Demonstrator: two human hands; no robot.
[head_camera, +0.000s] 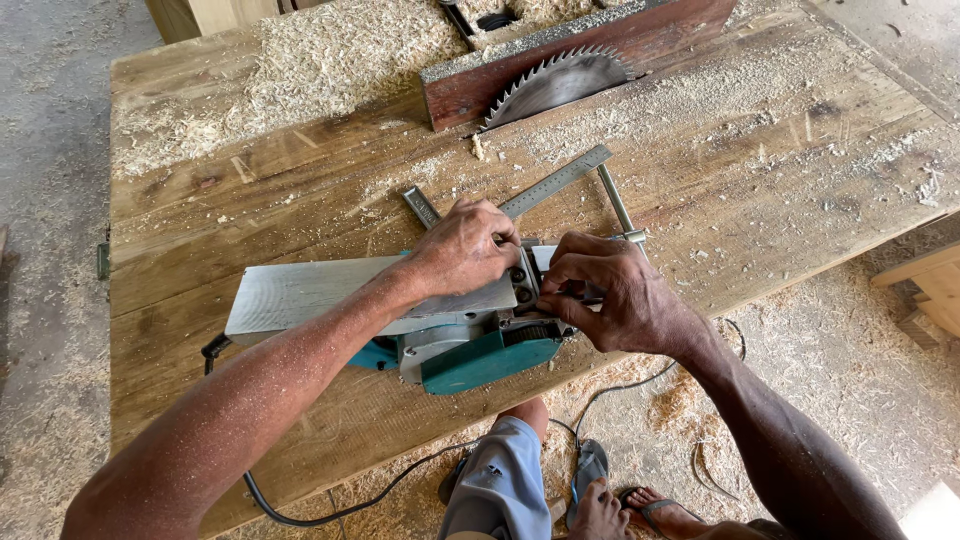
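An electric planer (470, 352) with a teal body lies upside down on a wooden workbench (800, 180), its flat metal sole (300, 292) facing up. My left hand (462, 247) presses on the sole beside the blade drum. My right hand (610, 295) is closed over the drum area, fingers pinched on a small part that is hidden under them. A steel square (555, 180) lies on the bench just beyond both hands.
A circular saw blade (558, 85) sticks up through the bench at the back, beside a reddish board (570, 50). Sawdust covers the bench's far left and the floor. The planer's black cord (330, 515) hangs off the near edge. My knee and sandalled feet are below.
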